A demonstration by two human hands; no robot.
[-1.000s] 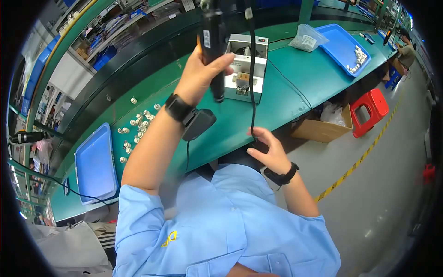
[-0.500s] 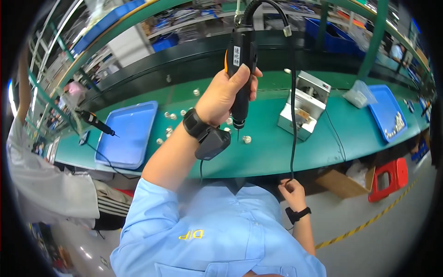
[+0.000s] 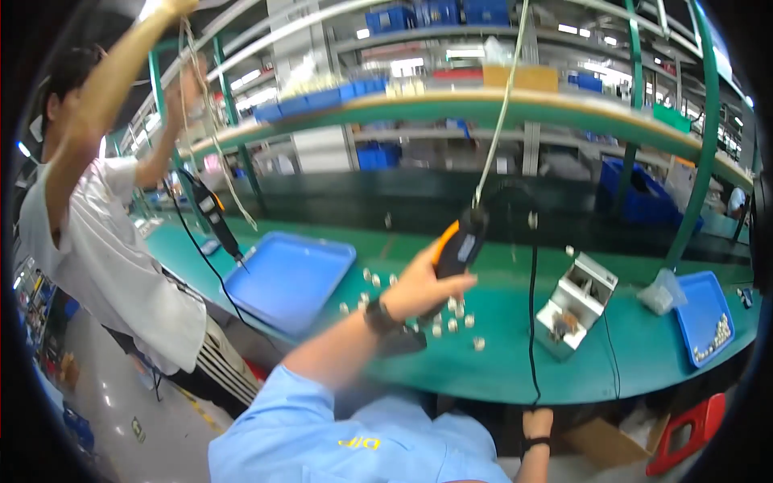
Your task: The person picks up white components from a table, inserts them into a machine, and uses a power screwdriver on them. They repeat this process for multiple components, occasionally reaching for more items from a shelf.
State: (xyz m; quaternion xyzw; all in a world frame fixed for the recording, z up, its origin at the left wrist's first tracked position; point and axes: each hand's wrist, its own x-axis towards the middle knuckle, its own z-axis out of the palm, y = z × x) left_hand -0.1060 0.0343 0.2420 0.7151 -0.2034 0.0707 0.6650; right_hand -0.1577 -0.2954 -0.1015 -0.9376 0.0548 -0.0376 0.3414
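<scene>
My left hand (image 3: 427, 287) is wrapped round a black and orange electric screwdriver (image 3: 460, 245), which hangs from a pale cord (image 3: 501, 113) and tilts over the green bench. Its lower end is hidden behind my hand. At the bench's front edge my right hand (image 3: 538, 422) is closed on the black cable (image 3: 532, 338), which runs down from above the bench. Small white and metallic fittings (image 3: 452, 324) lie scattered below the screwdriver. To their right stands a metal box-shaped fixture (image 3: 586, 286) with a part of brownish colour in it.
A blue tray (image 3: 294, 274) sits at left, with a second screwdriver (image 3: 216, 216) hanging over its corner. Beside it a co-worker (image 3: 129, 233) reaches up to a rope. Another blue tray (image 3: 692, 306) holds fittings, near a plastic bag (image 3: 662, 291). A red stool (image 3: 688, 435) stands below.
My view has tipped upward, showing the shelf and the co-worker's raised arms. The screwdriver in my left hand has tilted from near upright. My right hand stays at the cable.
</scene>
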